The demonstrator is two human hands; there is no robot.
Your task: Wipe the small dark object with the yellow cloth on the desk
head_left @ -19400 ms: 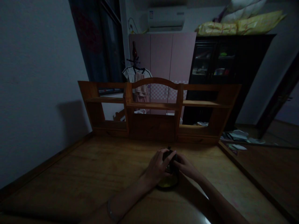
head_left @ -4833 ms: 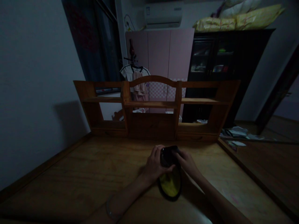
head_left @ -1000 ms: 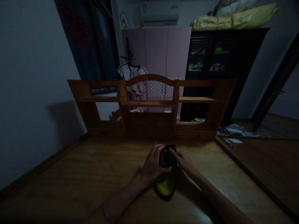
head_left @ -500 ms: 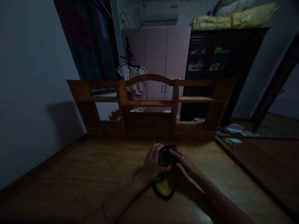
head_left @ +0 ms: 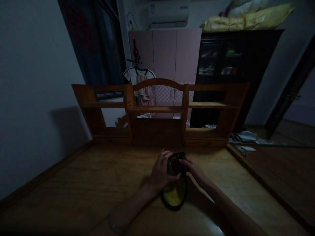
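A black object (head_left: 173, 165) with a glossy, rounded upper part is held low over the wooden desk. From its near side extends a yellow oval (head_left: 174, 195) with a thick black rim; its exact kind is too dark to tell. My left hand (head_left: 160, 168) wraps round the black part from the left, thumb across its near side. At the upper right edge, my right hand (head_left: 190, 164) grips it with fingertips bent together. The fingers partly cover the object. A bracelet (head_left: 113, 223) circles my left wrist.
The wooden desktop (head_left: 115, 177) spreads around my hands, with a raised edge at each side. Along its back stands a wooden shelf unit (head_left: 157, 109). A white wall (head_left: 36, 91) rises at the left. Beyond are a pink wardrobe (head_left: 164, 55) and a black cabinet (head_left: 256, 65).
My right fingers have shifted slightly at the object's upper right edge, and its black strip there sits a little differently. My left hand keeps its hold.
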